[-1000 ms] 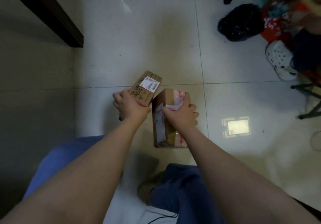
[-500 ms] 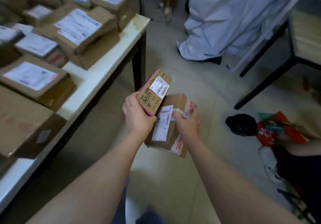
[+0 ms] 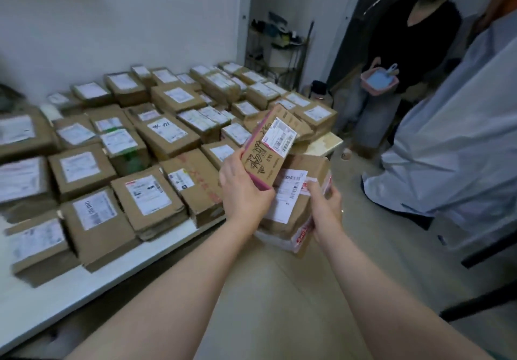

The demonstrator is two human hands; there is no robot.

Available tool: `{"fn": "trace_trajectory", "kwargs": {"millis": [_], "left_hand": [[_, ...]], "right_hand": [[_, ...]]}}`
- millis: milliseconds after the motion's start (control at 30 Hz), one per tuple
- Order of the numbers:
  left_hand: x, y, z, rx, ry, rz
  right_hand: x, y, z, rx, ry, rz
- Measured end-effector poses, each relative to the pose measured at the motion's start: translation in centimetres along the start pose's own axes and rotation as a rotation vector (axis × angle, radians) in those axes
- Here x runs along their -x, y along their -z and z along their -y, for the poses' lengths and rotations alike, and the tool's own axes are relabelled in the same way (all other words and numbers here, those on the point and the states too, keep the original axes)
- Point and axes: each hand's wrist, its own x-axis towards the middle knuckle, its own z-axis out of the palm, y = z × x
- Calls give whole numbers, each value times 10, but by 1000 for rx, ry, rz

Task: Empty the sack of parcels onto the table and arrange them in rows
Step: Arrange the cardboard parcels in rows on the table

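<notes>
My left hand [image 3: 242,189] grips a small flat cardboard parcel [image 3: 267,147] with a white label and black handwriting, tilted up. My right hand [image 3: 324,210] holds a bigger cardboard parcel [image 3: 291,208] with a barcode label and red-printed tape, just below and right of the small one. Both parcels hang in the air off the right end of the white table [image 3: 92,281]. Several labelled cardboard parcels [image 3: 148,197] lie on the table in rows, reaching back to the wall. The sack is not in view.
A person in black [image 3: 408,41] stands at the back right holding a pink tray. A large pale sheet or garment [image 3: 458,136] hangs at the right. A metal rack [image 3: 277,49] stands by the back wall. Beige floor lies below my arms.
My view has swung up from the floor to the table. Both hands have carried the two parcels up and toward the table's right end.
</notes>
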Motion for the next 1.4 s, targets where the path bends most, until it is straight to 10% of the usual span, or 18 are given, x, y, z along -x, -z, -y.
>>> {"fn": "trace_trajectory", "kwargs": {"millis": [833,1400], "left_hand": [[18,384,185,-228,528,-819],[-68,457,306,-187,810,-652]], "right_hand": [[252,-335,-59,305,-43,913],[262,-463,-88,521,-174,930]]}}
